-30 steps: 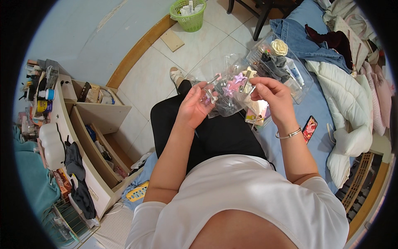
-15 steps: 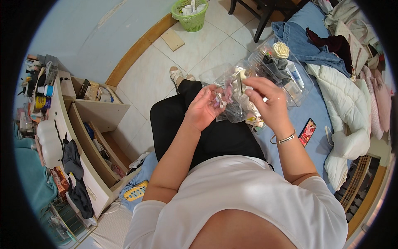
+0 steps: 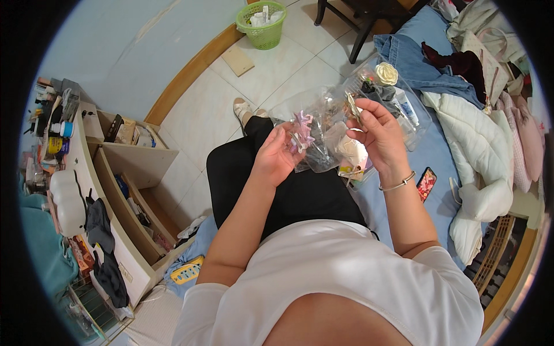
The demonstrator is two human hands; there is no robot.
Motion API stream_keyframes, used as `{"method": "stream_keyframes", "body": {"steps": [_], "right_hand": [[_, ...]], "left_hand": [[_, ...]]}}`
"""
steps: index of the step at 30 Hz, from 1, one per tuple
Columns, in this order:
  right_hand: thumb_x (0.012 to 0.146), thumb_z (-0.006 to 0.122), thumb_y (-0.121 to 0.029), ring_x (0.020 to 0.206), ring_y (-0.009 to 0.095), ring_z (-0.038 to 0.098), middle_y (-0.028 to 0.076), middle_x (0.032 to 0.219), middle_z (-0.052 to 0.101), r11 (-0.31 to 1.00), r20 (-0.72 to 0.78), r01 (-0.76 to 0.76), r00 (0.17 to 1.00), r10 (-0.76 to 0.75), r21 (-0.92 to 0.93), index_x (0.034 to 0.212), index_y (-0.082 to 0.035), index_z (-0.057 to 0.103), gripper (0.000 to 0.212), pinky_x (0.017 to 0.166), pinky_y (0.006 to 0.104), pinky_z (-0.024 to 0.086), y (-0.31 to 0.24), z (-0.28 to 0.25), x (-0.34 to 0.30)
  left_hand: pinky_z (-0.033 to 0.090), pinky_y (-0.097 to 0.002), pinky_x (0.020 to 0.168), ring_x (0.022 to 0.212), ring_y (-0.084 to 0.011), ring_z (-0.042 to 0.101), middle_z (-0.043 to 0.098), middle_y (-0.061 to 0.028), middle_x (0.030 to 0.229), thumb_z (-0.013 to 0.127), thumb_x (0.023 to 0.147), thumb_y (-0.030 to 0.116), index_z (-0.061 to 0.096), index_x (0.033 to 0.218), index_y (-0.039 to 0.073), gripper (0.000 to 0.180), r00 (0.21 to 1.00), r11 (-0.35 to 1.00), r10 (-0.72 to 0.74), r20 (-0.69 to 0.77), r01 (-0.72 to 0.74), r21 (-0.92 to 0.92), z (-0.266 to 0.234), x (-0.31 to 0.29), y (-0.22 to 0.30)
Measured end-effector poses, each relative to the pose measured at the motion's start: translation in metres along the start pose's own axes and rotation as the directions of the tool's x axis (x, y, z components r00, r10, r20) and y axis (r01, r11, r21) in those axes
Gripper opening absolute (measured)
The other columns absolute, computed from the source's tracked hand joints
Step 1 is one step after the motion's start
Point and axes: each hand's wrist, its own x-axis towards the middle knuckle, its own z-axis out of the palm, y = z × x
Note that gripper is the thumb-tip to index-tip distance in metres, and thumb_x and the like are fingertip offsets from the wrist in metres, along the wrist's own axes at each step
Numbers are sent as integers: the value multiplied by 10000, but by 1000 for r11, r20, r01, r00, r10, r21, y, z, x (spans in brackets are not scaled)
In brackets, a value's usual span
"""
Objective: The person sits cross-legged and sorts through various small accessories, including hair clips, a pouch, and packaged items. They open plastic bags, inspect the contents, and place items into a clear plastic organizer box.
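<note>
right fingers: thumb and forefinger of the right hand (image 3: 378, 135) are pinched together on a small pale hair clip (image 3: 352, 107) at the mouth of the bag; the other fingers curl loosely.
left fingers: the left hand (image 3: 276, 157) is cupped, fingertips pressed against the bag's near side by a lilac bow (image 3: 302, 131); clamped on the film.
bag: a clear plastic bag (image 3: 323, 135) of small hair accessories is held up between both hands over the lap, left hand at 8 o'clock of it, right hand at 3 o'clock.
handling, bag: likely light, limp and crinkly, slippery film; contents shift; best held by bunched film or supported from beneath.
handling, clip: likely light, stiff and small, easily dropped; best held by its flat sides.
axis, clip: long axis runs roughly 12 to 6 o'clock; which end is the tip i cannot tell.
axis, bag: long axis lies roughly 8 to 2 o'clock; the mouth seems to face 2 o'clock, not certain.
beyond: a second clear pouch (image 3: 398, 101) with a cream fabric rose (image 3: 386, 73) lies on the blue bed sheet (image 3: 430, 155) at 2 o'clock; a phone (image 3: 426, 183) lies at 4 o'clock.
</note>
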Motion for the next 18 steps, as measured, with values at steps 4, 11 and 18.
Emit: {"method": "stream_keyframes", "body": {"steps": [4, 11, 18], "right_hand": [[886, 624, -95, 903, 207, 658, 44, 952, 611, 1000, 39, 2, 999, -3, 23, 1229, -12, 536, 363, 721, 291, 580, -2, 2, -2], [840, 649, -17, 926, 242, 657, 57, 1043, 605, 999, 8, 37, 999, -37, -28, 1257, 7, 510, 439, 786, 315, 575, -6, 11, -6], [819, 640, 51, 849, 164, 657, 57, 996, 585, 948, 101, 56, 995, -25, -313, 1186, 23, 555, 377, 705, 255, 563, 3, 0, -4]], "left_hand": [[525, -358, 789, 969, -206, 610, 599, -69, 1123, 419, 999, 252, 515, 1101, 101, 206, 1000, 1000, 17, 26, -17, -19, -3, 1, 1], [528, -356, 806, 986, -209, 609, 595, -86, 1151, 412, 1001, 243, 510, 1111, 103, 203, 999, 999, 27, 23, -26, -31, -3, 1, 2], [529, -366, 814, 1008, -228, 606, 592, -108, 1146, 409, 1002, 233, 502, 1123, 102, 201, 998, 999, 21, 53, -20, -27, -2, 2, 2]]}}
